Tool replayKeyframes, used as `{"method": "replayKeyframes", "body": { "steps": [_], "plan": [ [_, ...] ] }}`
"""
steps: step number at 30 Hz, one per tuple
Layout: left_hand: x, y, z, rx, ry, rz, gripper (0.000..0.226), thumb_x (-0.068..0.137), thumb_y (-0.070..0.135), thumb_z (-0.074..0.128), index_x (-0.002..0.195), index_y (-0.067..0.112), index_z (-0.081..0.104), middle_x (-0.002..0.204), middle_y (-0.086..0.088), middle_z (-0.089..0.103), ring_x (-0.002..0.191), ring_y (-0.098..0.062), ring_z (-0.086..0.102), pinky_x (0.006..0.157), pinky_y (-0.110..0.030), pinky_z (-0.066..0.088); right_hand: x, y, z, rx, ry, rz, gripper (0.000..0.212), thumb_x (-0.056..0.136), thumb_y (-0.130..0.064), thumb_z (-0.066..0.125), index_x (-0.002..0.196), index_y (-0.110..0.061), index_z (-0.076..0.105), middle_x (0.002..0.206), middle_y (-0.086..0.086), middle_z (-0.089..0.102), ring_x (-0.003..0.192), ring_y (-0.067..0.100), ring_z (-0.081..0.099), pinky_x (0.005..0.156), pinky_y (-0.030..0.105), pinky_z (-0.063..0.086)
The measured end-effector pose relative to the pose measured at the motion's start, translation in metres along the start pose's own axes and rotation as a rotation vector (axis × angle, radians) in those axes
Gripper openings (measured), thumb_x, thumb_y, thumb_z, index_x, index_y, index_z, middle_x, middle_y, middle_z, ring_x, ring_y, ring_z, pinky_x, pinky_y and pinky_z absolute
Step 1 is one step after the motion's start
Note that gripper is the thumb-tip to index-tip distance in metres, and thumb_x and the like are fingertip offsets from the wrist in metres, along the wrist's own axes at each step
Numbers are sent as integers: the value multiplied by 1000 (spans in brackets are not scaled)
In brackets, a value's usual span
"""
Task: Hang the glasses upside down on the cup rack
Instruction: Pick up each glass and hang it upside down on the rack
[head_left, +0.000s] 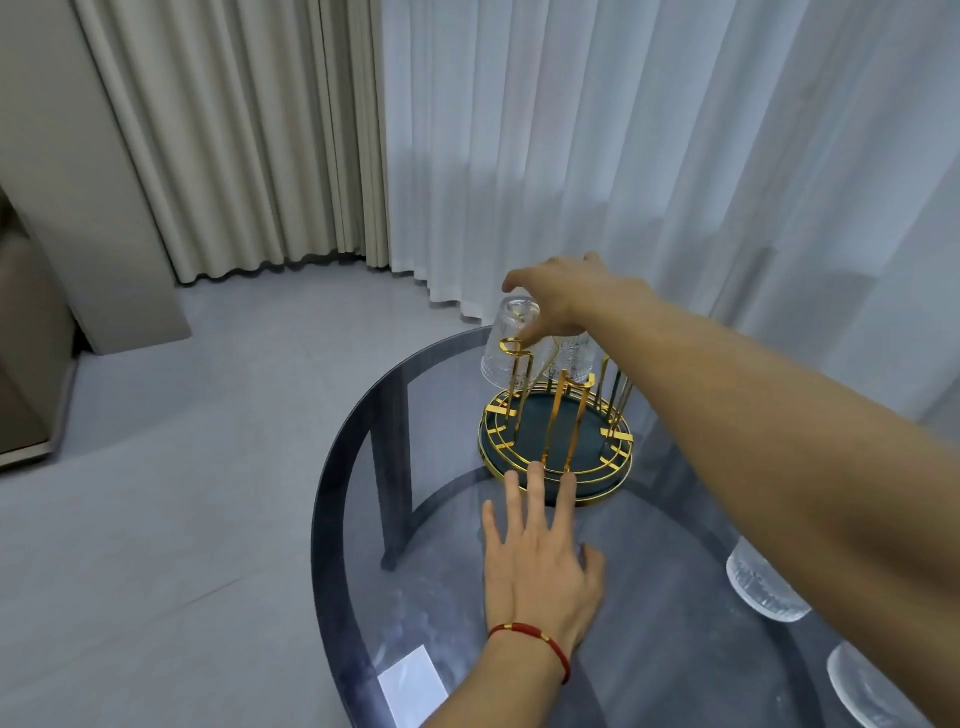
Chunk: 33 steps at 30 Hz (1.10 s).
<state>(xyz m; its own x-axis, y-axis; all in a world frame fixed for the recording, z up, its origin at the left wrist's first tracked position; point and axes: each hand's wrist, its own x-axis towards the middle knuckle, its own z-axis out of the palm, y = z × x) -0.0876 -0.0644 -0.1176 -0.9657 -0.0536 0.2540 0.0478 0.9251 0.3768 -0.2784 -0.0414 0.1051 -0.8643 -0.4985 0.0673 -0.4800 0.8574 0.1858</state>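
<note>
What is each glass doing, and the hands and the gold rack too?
Left glass: upside down on a rack prong.
Second glass: on the rack, behind the right hand.
Two glasses: waiting on the table.
Cup rack: upright.
Right hand: open above the rack.
Left hand: flat, fingertips at the rack base.

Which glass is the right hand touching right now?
The upside-down glass on the cup rack's far-left prong, under the right hand; the two near-right glasses stand untouched on the table.

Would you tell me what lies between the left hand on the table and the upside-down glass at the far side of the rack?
In the head view, the cup rack's gold pegs and green tray separate the left hand from the glass.
</note>
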Motion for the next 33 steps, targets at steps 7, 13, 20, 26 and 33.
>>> {"method": "replayKeyframes", "body": {
  "steps": [7, 13, 20, 26, 33],
  "plan": [
    [2, 0, -9, 45, -36, 3, 74, 93, 47, 36, 158, 32, 6, 168, -5, 0, 152, -34, -2, 121, -55, 10, -100, 26, -1, 333, 393, 42, 41, 98, -33, 58, 137, -21, 59, 136, 8, 62, 128, 30, 54, 106, 51, 42],
    [1, 3, -13, 108, -59, 10, 74, 96, 46, 38, 159, 28, 3, 168, -10, 1, 151, -35, 6, 119, -56, 16, -243, 31, 36, 562, 474, 210, 27, 92, -20, 62, 118, -19, 70, 119, 0, 71, 109, 19, 63, 98, 43, 51],
    [-27, 57, -36, 28, -58, 226, 67, 87, 28, 57, 149, 15, 35, 159, -20, 23, 147, -36, 15, 115, -49, 28, -390, 9, 86, 387, 594, 445, 30, 80, -31, 62, 108, -21, 70, 113, -4, 65, 109, 24, 60, 97, 39, 41],
    [-73, 116, -58, -512, -91, 526, 45, 83, 10, 64, 127, 15, 61, 127, -3, 59, 120, -15, 50, 103, -27, 41, -444, 4, 106, 526, 456, 767, 87, 69, -56, 77, 141, -21, 43, 136, 3, 44, 125, 28, 50, 95, 46, 50],
    [-102, 140, -67, -923, -392, 245, 36, 84, 33, 69, 120, 33, 63, 115, 9, 64, 102, -6, 61, 90, -42, 57, -463, 10, 124, 942, 260, 823, 93, 72, -52, 84, 146, -30, 31, 131, -8, 57, 120, 16, 57, 85, 29, 43]
  ]
}}
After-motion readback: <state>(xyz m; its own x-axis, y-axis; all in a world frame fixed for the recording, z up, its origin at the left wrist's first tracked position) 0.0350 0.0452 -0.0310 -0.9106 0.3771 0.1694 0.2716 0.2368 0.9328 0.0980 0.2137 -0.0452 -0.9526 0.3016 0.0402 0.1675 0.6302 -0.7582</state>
